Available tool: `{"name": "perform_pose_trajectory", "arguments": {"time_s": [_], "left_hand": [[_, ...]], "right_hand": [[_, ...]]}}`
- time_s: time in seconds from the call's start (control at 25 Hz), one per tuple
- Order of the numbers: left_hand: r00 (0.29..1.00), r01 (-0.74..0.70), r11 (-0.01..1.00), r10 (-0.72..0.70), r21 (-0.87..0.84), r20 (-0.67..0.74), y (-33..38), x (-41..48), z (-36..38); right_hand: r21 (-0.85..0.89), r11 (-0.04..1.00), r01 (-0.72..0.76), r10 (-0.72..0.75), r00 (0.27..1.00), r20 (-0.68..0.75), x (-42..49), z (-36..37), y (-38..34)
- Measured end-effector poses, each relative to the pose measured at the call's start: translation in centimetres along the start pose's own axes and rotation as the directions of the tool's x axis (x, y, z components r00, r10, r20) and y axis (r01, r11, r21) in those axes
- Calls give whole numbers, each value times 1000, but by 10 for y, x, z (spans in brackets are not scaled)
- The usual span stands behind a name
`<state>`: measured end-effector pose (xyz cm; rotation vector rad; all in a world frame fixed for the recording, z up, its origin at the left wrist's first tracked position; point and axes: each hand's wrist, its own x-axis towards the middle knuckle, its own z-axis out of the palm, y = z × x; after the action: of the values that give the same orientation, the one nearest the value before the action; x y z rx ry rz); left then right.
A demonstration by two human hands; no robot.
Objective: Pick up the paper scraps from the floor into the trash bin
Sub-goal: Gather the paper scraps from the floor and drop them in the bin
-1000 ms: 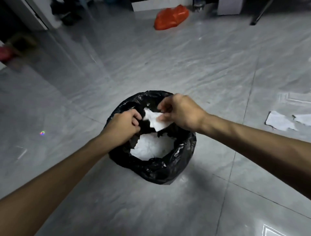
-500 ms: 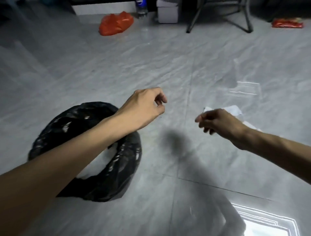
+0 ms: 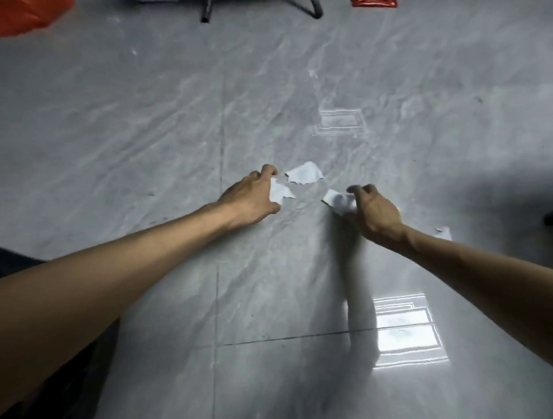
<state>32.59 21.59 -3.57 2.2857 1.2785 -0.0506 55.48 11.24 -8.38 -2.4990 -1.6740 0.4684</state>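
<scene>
Both arms reach out over the grey tiled floor. My left hand (image 3: pixel 254 197) is curled around a white paper scrap (image 3: pixel 279 191), fingers and thumb pinching it. My right hand (image 3: pixel 374 209) grips another white scrap (image 3: pixel 338 201) at its edge, low to the floor. A third white scrap (image 3: pixel 305 173) lies flat on the floor just beyond and between the two hands, untouched. A small fourth scrap (image 3: pixel 444 232) lies behind my right wrist. The black bag of the trash bin (image 3: pixel 18 263) shows only as a dark edge at the far left.
An orange plastic bag (image 3: pixel 33 15) lies at the top left. Black metal legs (image 3: pixel 206 12) of a stand and a red packet (image 3: pixel 374 3) sit at the top edge. A dark object (image 3: pixel 549 218) pokes in at the right edge.
Both hands left the bin, where the right one held a scrap, and swung right and forward. They now close on two scraps on the floor. The bin has slid almost out of view.
</scene>
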Motion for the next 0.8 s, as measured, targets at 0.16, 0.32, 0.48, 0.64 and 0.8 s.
{"name": "perform_pose_trajectory", "arguments": {"time_s": [0.16,0.32,0.48,0.64,0.8], "left_hand": [[998,50,992,-53,116,22,-1,48,31],[999,12,987,-7,162,-32,-10,63,54],[977,-23,1000,22,-1,-211,-6,67,61],[945,-212,977,210,19,-249,26,94,55],[978,-200,972,205,125,-31,46,120,64]], "right_hand": [[81,994,67,-72,996,59,11,12,-6],[344,939,-19,91,977,-194,10,-7,14],[167,939,-299,308,951,-26,-3,-6,74],[102,968,-229,227,973,31,-9,6,74],[328,933,-146,144,989,30,-25,-4,53]]}}
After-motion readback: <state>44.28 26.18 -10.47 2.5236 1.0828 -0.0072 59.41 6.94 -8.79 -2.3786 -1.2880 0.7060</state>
